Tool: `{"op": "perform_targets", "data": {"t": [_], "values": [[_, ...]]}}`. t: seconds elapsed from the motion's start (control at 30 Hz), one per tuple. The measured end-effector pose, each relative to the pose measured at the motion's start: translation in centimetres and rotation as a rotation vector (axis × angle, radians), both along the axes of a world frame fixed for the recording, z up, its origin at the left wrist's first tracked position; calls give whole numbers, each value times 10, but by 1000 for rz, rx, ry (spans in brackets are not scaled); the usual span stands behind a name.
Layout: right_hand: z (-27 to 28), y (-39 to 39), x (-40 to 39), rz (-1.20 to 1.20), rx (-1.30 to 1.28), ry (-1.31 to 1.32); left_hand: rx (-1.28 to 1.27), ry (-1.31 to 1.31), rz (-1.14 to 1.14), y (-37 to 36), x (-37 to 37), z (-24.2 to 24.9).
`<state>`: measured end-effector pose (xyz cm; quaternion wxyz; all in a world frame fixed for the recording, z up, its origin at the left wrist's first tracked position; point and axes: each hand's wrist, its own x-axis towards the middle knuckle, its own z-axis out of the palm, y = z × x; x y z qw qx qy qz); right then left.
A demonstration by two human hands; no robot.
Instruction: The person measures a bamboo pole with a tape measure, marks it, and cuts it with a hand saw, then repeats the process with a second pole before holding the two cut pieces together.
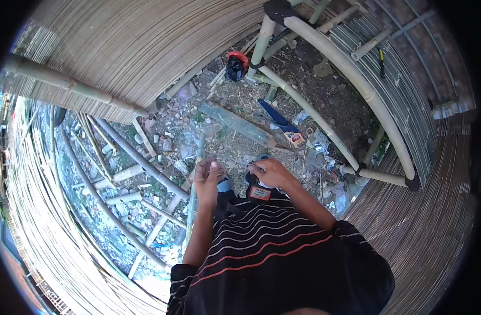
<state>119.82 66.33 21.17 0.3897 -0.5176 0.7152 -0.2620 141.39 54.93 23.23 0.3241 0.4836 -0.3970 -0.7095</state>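
Note:
Both hands are held in front of my waist, a short gap apart, above the littered ground. My left hand has its fingers curled, with the thumb up, close to the top of an upright bamboo piece. A thin strand seems to run from it toward the other hand, but it is too faint to make out well. My right hand is pinched, and what it holds is too small to tell. Just below it lies a dark item with a red-edged label at my waist.
A saw with a blue blade lies on the ground beside a flat plank. Bamboo poles frame the right side. A red and black bag sits at the top. Slatted bamboo panels surround the area.

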Motion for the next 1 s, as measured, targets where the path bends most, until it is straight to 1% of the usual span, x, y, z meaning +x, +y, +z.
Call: {"op": "perform_targets", "data": {"t": [0.03, 0.07, 0.13, 0.17, 0.23, 0.27, 0.3, 0.37, 0.4, 0.43, 0.5, 0.53, 0.57, 0.63, 0.67, 0.7, 0.73, 0.77, 0.8, 0.83, 0.9, 0.97, 1.0], "values": [[-4, 2, 17, 47, 20, -13, 28, -36, -61, 6, 13, 5], [-7, 2, 30, -105, 57, -101, 42, -44, -20, 16, 27, 2], [-11, -2, 55, -373, 92, -300, 186, -30, -236, 29, 44, -10], [-16, -1, 67, -348, 105, -297, 195, -27, -210, 35, 50, -17], [-18, -7, 83, -508, 110, -447, 134, -65, -449, 40, 55, -31], [-18, -8, 88, -508, 188, -475, 208, -64, -544, 37, 59, -39], [-21, -10, 89, -495, 200, -469, 217, -57, -529, 34, 62, -36], [-34, -16, 84, -415, 198, -667, 499, 265, -452, 28, 67, -28], [-42, -22, 75, -321, 299, -697, 566, 446, -461, 21, 70, -32], [-53, -30, 69, -300, 320, -697, 572, 449, -432, 20, 67, -36], [-71, -46, 60, -41, 355, -752, 727, 598, -164, 16, 60, -39], [-81, -58, 56, 51, 402, -821, 738, 542, -122, 14, 56, -48], [-98, -69, 51, 71, 425, -831, 745, 538, -91, 14, 49, -66], [-136, -82, 51, 261, 505, -877, 561, 384, -56, 26, 39, -120], [-154, -89, 49, 295, 563, -1027, 514, 332, -60, 28, 37, -148], [-175, -100, 49, 298, 580, -1041, 468, 278, -63, 27, 33, -171], [-199, -109, 49, 332, 626, -1024, 606, 272, -82, 12, 23, -169], [-223, -116, 50, 368, 677, -1005, 749, 270, -98, 2, 19, -180], [-244, -127, 50, 378, 706, -1012, 819, 270, -27, -2, 19, -208], [-264, -142, 51, 407, 745, -950, 837, 272, 2, -9, 19, -234], [-322, -163, 55, 462, 812, -823, 768, 273, 89, -26, 21, -293], [-421, -170, 49, 560, 591, -708, 762, 329, 168, -25, 30, -373], [-444, -193, 45, 547, 660, -744, 767, 302, 233, -25, 37, -410]]}}
